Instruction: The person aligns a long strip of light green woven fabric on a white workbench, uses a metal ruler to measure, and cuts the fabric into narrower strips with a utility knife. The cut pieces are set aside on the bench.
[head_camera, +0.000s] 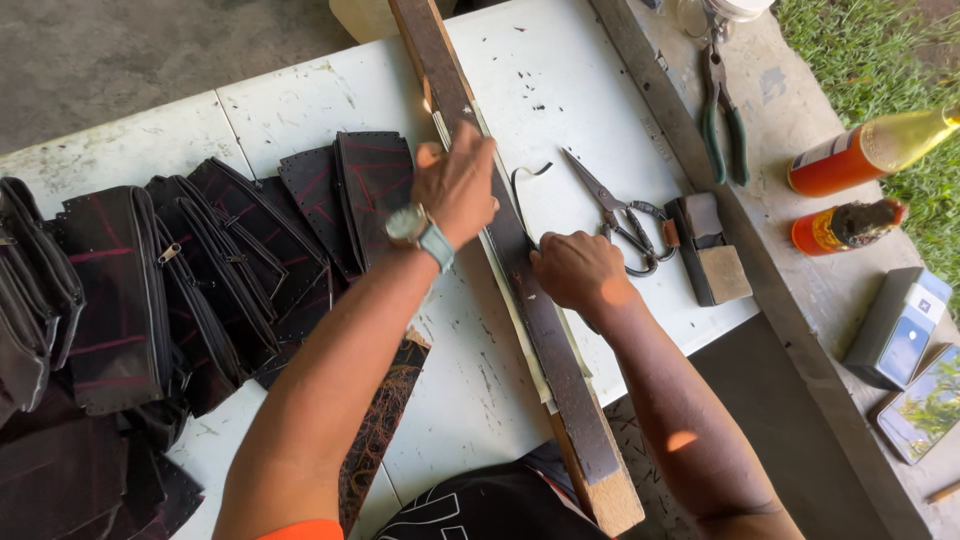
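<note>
While both hands are pressing on the long wooden plank (520, 270) lying diagonally across the white tabletop (300, 100), the work looks like cutting or trimming a dark strip (545, 330) laid along it. Left hand (457, 190) is lying knuckles-up on the plank's upper part, fingers curled over the far side; whether it is pinching anything I cannot tell. Right hand (577, 270) is closed in a loose fist against the strip lower down, maybe gripping a small blade, but the tool is hidden. A pale sheet (510, 310) is peeking out along the plank's left side.

Risks, as judgement:
- plank's near end is overhanging the tabletop's near edge, so uneven pressure could be tipping or pivoting it.
- if a blade is in the right fist, a slip toward the left hand could be nicking fingers, since the 2 hands are sitting near each other on the same line.
- strip could be creeping sideways if the left hand is easing off.
- scissors (620, 215) and a small block (712, 250) are lying just beside the right hand; a wide elbow sweep could be knocking them toward the right edge.
- dark stitched pouches (200, 270) piled at the left edge are sitting close to the left forearm and could be getting dragged.
</note>
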